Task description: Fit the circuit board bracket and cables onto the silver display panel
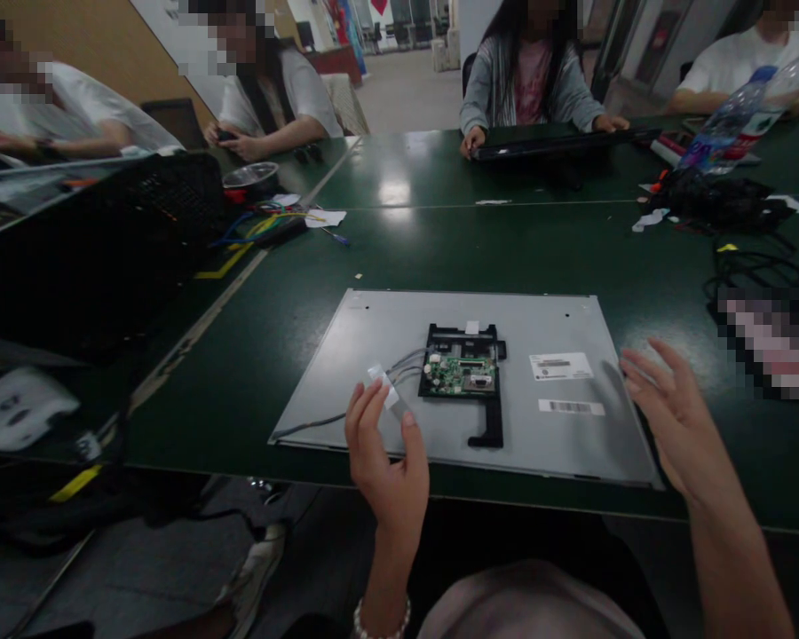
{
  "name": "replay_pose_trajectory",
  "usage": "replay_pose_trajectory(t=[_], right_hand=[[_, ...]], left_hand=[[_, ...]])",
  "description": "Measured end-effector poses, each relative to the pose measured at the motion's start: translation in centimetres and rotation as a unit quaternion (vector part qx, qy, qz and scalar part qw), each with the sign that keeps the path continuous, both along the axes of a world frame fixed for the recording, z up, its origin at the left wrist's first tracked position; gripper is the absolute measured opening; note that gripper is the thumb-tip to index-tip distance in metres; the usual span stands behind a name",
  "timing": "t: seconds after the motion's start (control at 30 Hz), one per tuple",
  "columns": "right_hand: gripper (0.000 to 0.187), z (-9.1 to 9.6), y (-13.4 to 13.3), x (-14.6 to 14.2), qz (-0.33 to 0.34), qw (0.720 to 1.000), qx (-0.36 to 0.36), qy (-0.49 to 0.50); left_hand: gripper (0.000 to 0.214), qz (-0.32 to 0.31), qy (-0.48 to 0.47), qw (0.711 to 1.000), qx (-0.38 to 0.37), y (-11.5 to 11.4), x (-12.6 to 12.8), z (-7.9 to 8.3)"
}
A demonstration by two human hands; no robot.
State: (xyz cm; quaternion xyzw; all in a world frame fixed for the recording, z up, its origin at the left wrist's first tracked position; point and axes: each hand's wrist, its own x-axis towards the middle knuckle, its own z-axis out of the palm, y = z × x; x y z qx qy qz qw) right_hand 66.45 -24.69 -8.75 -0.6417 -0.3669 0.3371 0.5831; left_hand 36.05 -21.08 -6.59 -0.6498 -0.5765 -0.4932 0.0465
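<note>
A flat grey display panel point(346, 355) lies on the table in front of me, its metal back facing up. Mounted near its middle is a black plastic bracket point(494, 417) with a green circuit board point(462, 374). Grey cables point(320, 422) run leftward from the board, and a strip of clear tape point(381, 383) crosses them. My left hand point(390, 461) is over the panel's front edge, thumb and fingers apart beside the tape; whether the fingertips touch it is unclear. Beside the right edge, my right hand point(669, 422) is open with its fingers stretched out.
Across the table, a person holds a dark flat panel point(559, 146). Plastic bottles point(725, 124) and a black cable bundle point(725, 202) are at the right. To the left stand a large black casing point(99, 257), coloured wires point(257, 229), a screwdriver point(337, 236) and a round metal dish point(251, 175).
</note>
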Motion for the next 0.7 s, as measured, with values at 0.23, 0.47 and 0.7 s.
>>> replay_pose_trajectory(t=[0.23,0.47,0.7], right_hand=[[0.071,0.3,0.5,-0.3,0.070,0.997,0.020,-0.036],[0.074,0.6,1.0,-0.6,0.147,0.987,0.023,-0.054],[0.075,1.0,1.5,-0.5,0.210,0.972,0.024,-0.107]], left_hand=[[0.031,-0.009,-0.015,1.000,0.006,-0.6,2.6,0.1],[0.031,-0.014,0.025,0.999,0.028,-1.2,5.7,0.0],[0.033,-0.126,0.131,0.983,0.002,-2.9,10.6,0.6]])
